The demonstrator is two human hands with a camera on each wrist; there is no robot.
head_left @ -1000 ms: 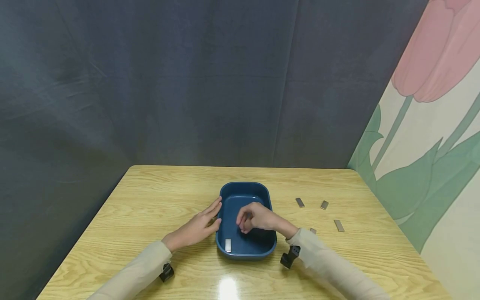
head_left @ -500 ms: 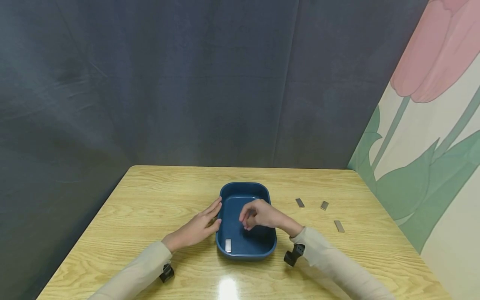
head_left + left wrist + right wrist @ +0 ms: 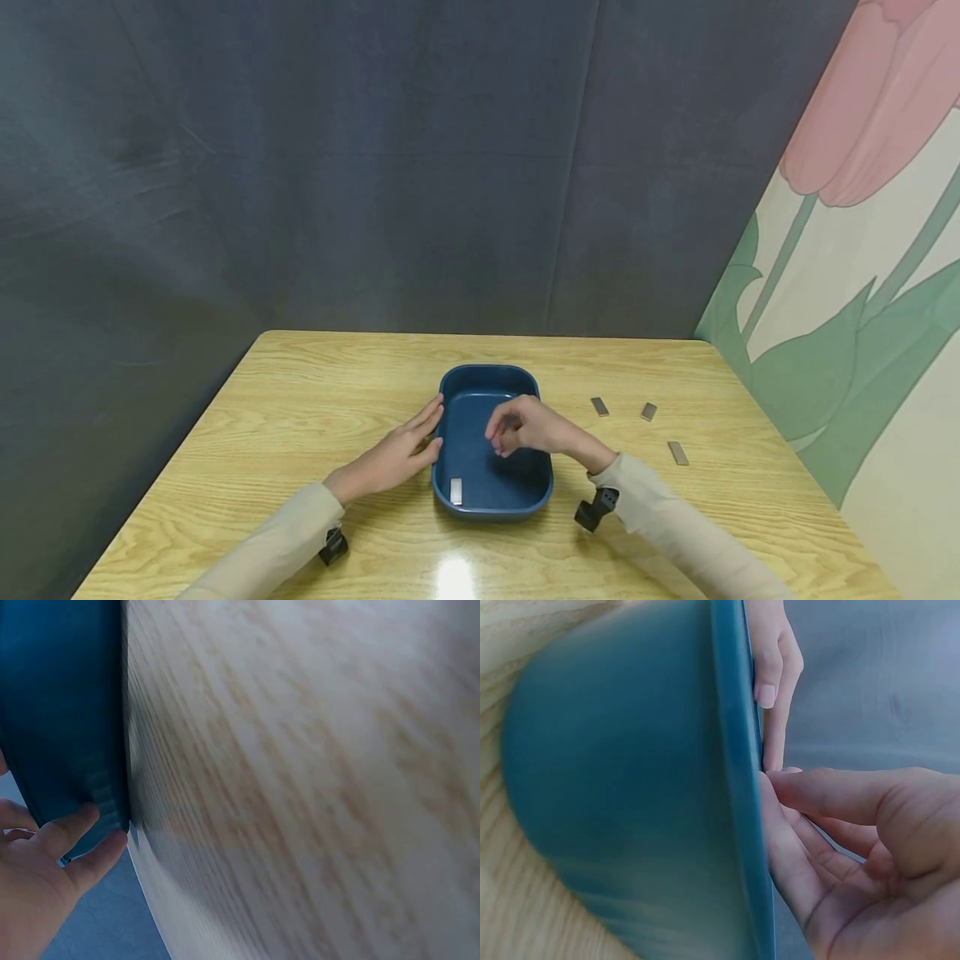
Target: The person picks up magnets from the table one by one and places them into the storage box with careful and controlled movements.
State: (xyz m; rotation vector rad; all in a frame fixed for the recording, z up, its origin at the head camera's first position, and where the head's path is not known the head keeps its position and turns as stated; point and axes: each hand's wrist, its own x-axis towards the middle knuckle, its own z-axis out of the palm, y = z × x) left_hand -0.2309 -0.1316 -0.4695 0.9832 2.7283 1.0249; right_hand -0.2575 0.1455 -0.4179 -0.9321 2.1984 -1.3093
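A deep blue rectangular tub (image 3: 491, 507) with rounded corners stands on the table, with one small flat silver piece (image 3: 456, 491) in its near left corner. My left hand (image 3: 393, 457) touches the tub's left rim with its fingers spread and fairly straight. Over the tub's right half is my right hand (image 3: 525, 427), its fingers bent and the thumb brought to the index fingertip. In the right wrist view the right fingertips (image 3: 780, 778) sit right at the rim, partly hidden by it. I cannot tell whether they pinch anything.
Right of the tub lie three small flat metal-looking pieces: a dark piece (image 3: 600, 407), another dark piece (image 3: 648, 412) and a greyer piece (image 3: 678, 453). A dark curtain (image 3: 420, 167) hangs behind the wood-grain table (image 3: 315, 375). A painted wall (image 3: 885, 317) is at the right.
My right hand has drifted slightly right and away from me over the tub. Its sleeve now covers a small piece seen beside it one second ago. My left hand has stayed put.
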